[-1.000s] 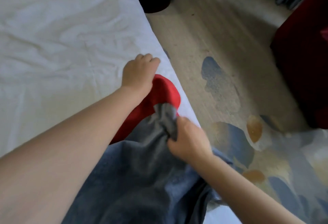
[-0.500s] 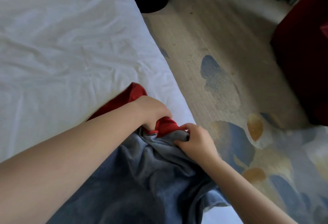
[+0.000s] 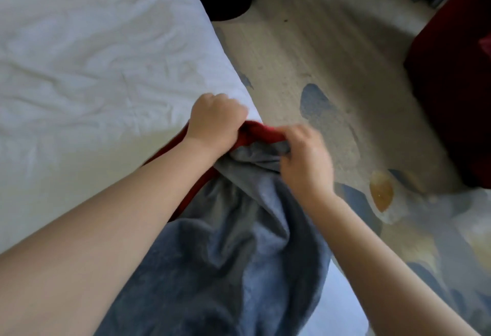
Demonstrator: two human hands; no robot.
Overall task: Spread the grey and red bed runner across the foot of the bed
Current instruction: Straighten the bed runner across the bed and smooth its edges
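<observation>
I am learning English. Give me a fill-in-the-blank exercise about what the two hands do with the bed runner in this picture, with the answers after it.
1. The left hand grips the ___ part of the bed runner.
2. The right hand pinches the runner where its red part meets the ___ part.
3. The sheet under the runner is ___ in colour.

Missing words: red; grey; white.
</observation>
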